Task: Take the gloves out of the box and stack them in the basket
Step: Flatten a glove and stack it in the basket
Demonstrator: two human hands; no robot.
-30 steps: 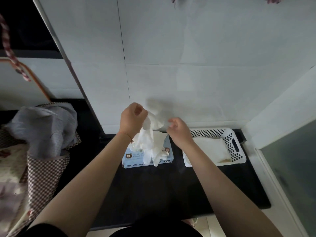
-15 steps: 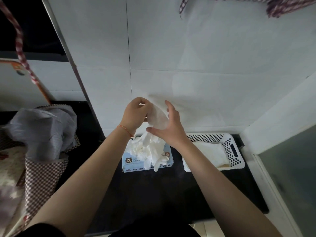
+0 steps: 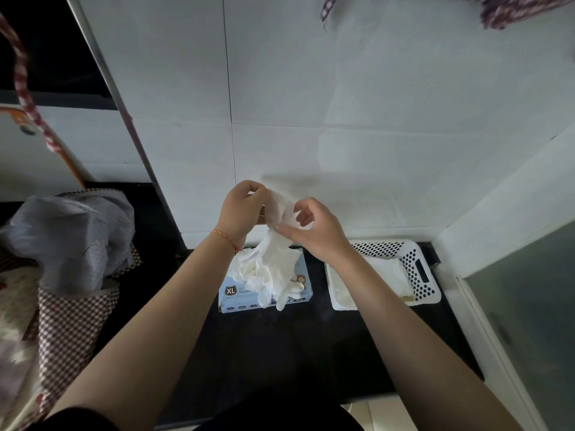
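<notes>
A thin white disposable glove (image 3: 278,213) is stretched between the two hands, raised above the light-blue cardboard glove box (image 3: 231,293) marked "XL". The left hand (image 3: 241,209) has its fingers curled tight round the upper end of the glove, a thin orange-red thread bracelet (image 3: 224,239) round its wrist. The right hand (image 3: 317,230) pinches the same glove just beside the left, thumb stretched along the lower edge and fingers bent over the top. The lower part of the glove trails down into a crumpled heap of white gloves (image 3: 267,275) that spills out of the top of the box, with a few glove fingers hanging over the box's near face.

The box lies flat on a black countertop (image 3: 280,353), close to the white tiled wall (image 3: 311,104) behind it. To the right of the box, just apart from it, stands a white perforated plastic basket (image 3: 418,269) with a slot handle in its right wall; inside it lies a flat stack of white gloves (image 3: 387,275), partly hidden by the right forearm. Well to the left of the box, beyond a grey metal post, a crumpled grey cloth (image 3: 71,237) sits on top of a brown-and-white checked fabric bag (image 3: 71,321). High above the box, at the upper edge of the view, hangs a piece of red-and-white checked fabric (image 3: 513,10).
</notes>
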